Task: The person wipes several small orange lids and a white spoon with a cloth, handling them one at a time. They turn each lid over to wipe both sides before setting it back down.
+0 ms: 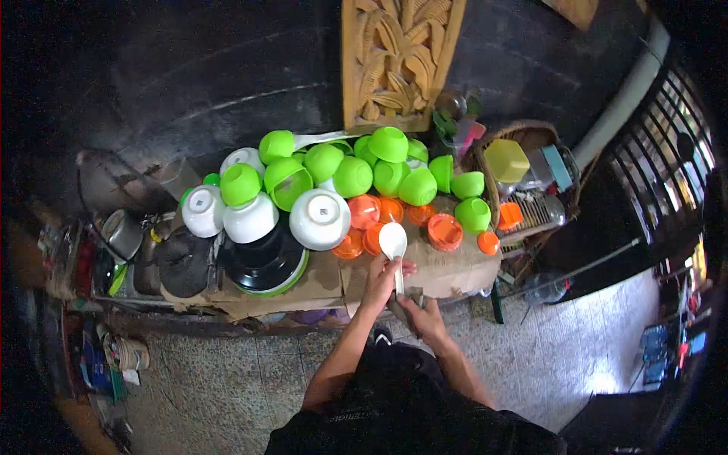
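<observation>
A white spoon (393, 240) points away from me in front of my body, bowl outward. My left hand (380, 282) is closed around it just below the bowl. Lower down, my right hand (427, 317) grips a greyish cloth (407, 309) at the handle's end; part of the cloth is hidden by the fingers. Just beyond the spoon are several orange lids (444, 231) on the cardboard-covered counter (425, 277). To the left, an upside-down white bowl (319, 219) leans among stacked bowls.
Several green bowls (353, 177) are piled along the back. A black plate stack (265, 262) sits left of centre. Farther left is a metal pot (122, 233). A wicker basket (572, 193) with plastic containers stands at right. A carved wooden panel (398, 68) hangs on the wall.
</observation>
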Action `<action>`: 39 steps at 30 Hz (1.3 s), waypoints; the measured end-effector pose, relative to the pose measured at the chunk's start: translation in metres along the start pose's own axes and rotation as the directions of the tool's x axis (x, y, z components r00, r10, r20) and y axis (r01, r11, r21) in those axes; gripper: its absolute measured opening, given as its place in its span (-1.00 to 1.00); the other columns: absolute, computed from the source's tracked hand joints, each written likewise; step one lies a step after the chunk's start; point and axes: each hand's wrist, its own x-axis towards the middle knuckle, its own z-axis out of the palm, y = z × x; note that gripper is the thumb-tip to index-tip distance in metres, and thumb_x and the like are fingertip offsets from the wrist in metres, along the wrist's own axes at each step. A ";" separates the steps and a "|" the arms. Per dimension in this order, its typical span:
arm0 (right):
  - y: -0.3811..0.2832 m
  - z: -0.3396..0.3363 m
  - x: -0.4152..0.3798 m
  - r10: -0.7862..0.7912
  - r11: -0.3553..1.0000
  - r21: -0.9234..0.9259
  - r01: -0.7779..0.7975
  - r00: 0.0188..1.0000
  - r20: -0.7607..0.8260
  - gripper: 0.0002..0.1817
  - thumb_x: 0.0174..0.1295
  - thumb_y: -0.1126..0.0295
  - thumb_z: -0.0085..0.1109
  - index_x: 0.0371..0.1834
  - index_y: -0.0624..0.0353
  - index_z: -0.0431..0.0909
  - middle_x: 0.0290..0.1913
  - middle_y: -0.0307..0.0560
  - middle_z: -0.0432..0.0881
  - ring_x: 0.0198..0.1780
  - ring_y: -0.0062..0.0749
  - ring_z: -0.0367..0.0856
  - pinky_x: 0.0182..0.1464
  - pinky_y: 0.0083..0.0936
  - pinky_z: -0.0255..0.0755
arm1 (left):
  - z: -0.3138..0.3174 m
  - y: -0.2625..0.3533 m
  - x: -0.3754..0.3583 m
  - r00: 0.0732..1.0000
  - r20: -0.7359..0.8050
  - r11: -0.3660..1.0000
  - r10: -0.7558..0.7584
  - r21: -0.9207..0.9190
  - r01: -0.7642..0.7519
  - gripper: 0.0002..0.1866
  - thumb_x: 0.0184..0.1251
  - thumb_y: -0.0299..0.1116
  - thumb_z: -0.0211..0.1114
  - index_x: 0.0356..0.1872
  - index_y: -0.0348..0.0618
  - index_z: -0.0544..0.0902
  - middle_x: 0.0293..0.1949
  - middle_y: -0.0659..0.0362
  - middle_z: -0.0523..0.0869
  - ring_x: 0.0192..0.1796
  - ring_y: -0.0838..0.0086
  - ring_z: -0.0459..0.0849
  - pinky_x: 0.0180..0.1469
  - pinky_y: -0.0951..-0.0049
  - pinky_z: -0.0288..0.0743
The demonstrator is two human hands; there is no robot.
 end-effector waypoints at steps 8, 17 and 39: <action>0.008 -0.076 -0.002 -0.098 0.985 -0.153 0.079 0.988 -0.116 -0.70 0.48 0.29 0.32 0.08 0.28 0.76 -0.15 -0.23 0.79 -0.20 -0.57 0.66 -0.10 -0.48 0.58 | -0.003 -0.044 -0.011 0.961 0.112 0.950 -0.252 -0.159 0.268 -0.79 0.74 -0.23 0.07 -0.07 -0.16 0.49 -0.42 0.17 0.61 -0.68 0.49 0.48 -0.66 0.46 0.31; -0.045 -0.034 0.065 -0.784 0.313 -0.810 0.496 0.616 0.074 -0.55 0.16 0.53 0.43 0.18 0.20 0.73 0.07 0.07 0.75 0.18 0.01 0.68 0.22 -0.22 0.56 | 0.002 -0.035 -0.009 0.906 0.060 0.902 -0.419 -0.091 0.423 -0.49 0.70 0.19 -0.11 -0.17 -0.05 0.50 -0.51 0.30 0.47 -0.69 0.64 0.28 -0.66 0.56 0.10; -0.039 -0.056 0.063 -0.681 0.098 -0.767 0.635 0.605 0.414 -0.49 0.02 0.63 0.33 0.11 0.04 0.79 0.11 -0.12 0.68 0.13 -0.04 0.62 0.15 -0.22 0.65 | -0.006 -0.028 -0.006 0.855 0.046 0.854 -0.516 -0.045 0.518 -0.45 0.70 0.29 -0.15 -0.07 0.00 0.49 -0.49 0.31 0.40 -0.66 0.63 0.23 -0.65 0.56 0.01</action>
